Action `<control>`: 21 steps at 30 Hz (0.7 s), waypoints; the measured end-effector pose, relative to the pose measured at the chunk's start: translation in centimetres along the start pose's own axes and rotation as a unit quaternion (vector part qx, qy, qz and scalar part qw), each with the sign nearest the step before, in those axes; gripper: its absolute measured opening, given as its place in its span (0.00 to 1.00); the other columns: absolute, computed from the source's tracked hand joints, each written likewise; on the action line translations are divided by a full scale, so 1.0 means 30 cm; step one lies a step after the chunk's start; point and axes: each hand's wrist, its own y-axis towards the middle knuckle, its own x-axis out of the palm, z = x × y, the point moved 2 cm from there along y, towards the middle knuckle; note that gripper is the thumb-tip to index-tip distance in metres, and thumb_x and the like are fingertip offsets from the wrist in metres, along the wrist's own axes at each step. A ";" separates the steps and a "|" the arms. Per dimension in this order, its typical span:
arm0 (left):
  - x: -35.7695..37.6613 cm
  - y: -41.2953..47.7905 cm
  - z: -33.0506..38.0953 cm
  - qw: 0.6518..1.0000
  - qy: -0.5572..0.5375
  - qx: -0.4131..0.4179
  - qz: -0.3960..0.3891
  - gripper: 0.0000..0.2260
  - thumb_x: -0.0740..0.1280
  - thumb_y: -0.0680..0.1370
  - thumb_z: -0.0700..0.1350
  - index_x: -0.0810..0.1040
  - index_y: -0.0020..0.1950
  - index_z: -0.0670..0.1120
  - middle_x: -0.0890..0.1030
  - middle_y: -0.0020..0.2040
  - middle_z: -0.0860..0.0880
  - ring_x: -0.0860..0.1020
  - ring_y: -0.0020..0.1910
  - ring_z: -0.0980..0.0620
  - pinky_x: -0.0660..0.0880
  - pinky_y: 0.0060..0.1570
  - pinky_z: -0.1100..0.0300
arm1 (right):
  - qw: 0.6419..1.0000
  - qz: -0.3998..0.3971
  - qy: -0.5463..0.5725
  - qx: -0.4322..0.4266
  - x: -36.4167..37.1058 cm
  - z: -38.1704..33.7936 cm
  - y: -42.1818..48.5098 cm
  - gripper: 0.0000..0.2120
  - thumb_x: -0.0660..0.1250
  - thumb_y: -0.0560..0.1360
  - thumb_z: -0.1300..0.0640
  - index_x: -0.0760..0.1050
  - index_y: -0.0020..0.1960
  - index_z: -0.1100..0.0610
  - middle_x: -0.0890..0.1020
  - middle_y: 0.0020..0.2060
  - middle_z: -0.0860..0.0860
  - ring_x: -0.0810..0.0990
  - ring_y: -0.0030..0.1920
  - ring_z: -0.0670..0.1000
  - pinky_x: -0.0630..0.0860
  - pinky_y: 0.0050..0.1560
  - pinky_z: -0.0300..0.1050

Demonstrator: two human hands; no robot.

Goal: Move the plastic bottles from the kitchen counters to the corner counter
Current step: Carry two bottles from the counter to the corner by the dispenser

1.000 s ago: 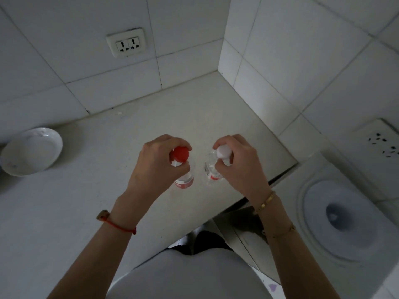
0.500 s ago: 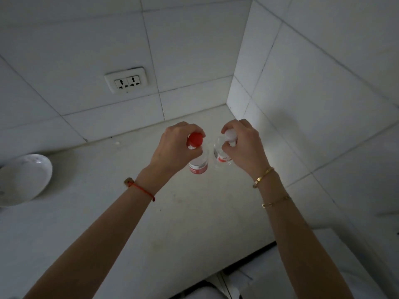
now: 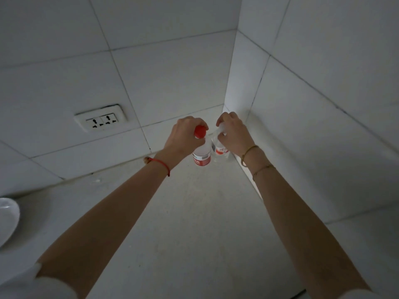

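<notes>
Left hand (image 3: pixel 183 137) grips red-capped bottle (image 3: pixel 201 155); right hand (image 3: pixel 234 133) white-capped bottle (image 3: pixel 219 151).

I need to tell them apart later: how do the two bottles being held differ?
The left bottle has a red cap and a red band at its base; the right bottle has a pale cap and a smaller red mark. The right one sits nearer the corner. Both are clear plastic, upright, gripped at the top.

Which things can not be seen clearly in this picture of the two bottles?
- Head view: cap of the clear bottle, mostly covered by the right hand.
- Neck of the red-capped bottle, hidden behind the left hand.
- Whether the bottle bases touch the counter: too dim to tell.
- Label text: too small.
- White dish: cut off by the left edge.
</notes>
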 end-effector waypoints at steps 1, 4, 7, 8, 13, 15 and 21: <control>0.009 0.030 -0.004 1.000 0.000 -0.003 -0.002 0.14 0.73 0.68 0.39 0.81 0.52 0.50 0.82 0.49 0.49 0.78 0.48 0.50 0.69 0.47 0.62 | 1.000 -0.003 -0.008 0.000 0.008 0.015 0.031 0.14 0.65 0.71 0.67 0.71 0.55 0.58 0.73 0.54 0.56 0.78 0.47 0.56 0.73 0.46 0.41; 0.033 0.113 -0.015 1.000 0.007 -0.010 -0.009 0.14 0.72 0.69 0.38 0.81 0.53 0.49 0.82 0.50 0.48 0.78 0.49 0.50 0.68 0.47 0.62 | 1.000 -0.010 -0.011 0.003 0.029 0.048 0.117 0.14 0.65 0.72 0.67 0.71 0.56 0.59 0.73 0.55 0.57 0.77 0.47 0.56 0.73 0.47 0.41; 0.052 0.186 -0.021 1.000 0.022 -0.011 -0.011 0.15 0.72 0.69 0.38 0.81 0.54 0.49 0.82 0.51 0.48 0.78 0.51 0.49 0.69 0.49 0.62 | 1.000 -0.010 -0.014 0.002 0.044 0.061 0.190 0.14 0.64 0.72 0.68 0.70 0.56 0.59 0.72 0.55 0.57 0.77 0.45 0.56 0.73 0.46 0.41; 0.054 0.211 -0.023 1.000 0.027 -0.010 -0.010 0.15 0.71 0.69 0.38 0.81 0.54 0.48 0.82 0.51 0.47 0.78 0.51 0.49 0.69 0.49 0.61 | 1.000 -0.011 -0.019 -0.002 0.049 0.061 0.213 0.14 0.63 0.72 0.69 0.70 0.57 0.60 0.72 0.55 0.57 0.77 0.44 0.56 0.74 0.46 0.41; 0.055 0.293 -0.028 0.999 0.038 -0.010 -0.008 0.14 0.70 0.69 0.36 0.82 0.54 0.47 0.82 0.52 0.46 0.78 0.52 0.47 0.71 0.51 0.60 | 0.999 -0.026 -0.034 -0.004 0.061 0.074 0.297 0.16 0.62 0.71 0.71 0.70 0.57 0.61 0.72 0.58 0.59 0.78 0.47 0.59 0.77 0.51 0.49; 0.061 0.313 -0.035 0.999 0.039 -0.018 -0.012 0.15 0.70 0.69 0.36 0.82 0.54 0.47 0.82 0.52 0.46 0.78 0.52 0.47 0.72 0.52 0.59 | 0.999 -0.030 -0.041 -0.005 0.066 0.083 0.321 0.16 0.61 0.70 0.72 0.70 0.57 0.62 0.72 0.58 0.59 0.78 0.48 0.60 0.77 0.50 0.49; 0.084 0.350 -0.045 0.999 0.035 -0.018 -0.004 0.14 0.69 0.70 0.36 0.82 0.54 0.46 0.82 0.52 0.46 0.79 0.52 0.47 0.73 0.52 0.58 | 0.998 -0.037 -0.052 -0.010 0.069 0.094 0.375 0.18 0.60 0.69 0.75 0.70 0.57 0.62 0.72 0.58 0.60 0.77 0.49 0.60 0.77 0.51 0.51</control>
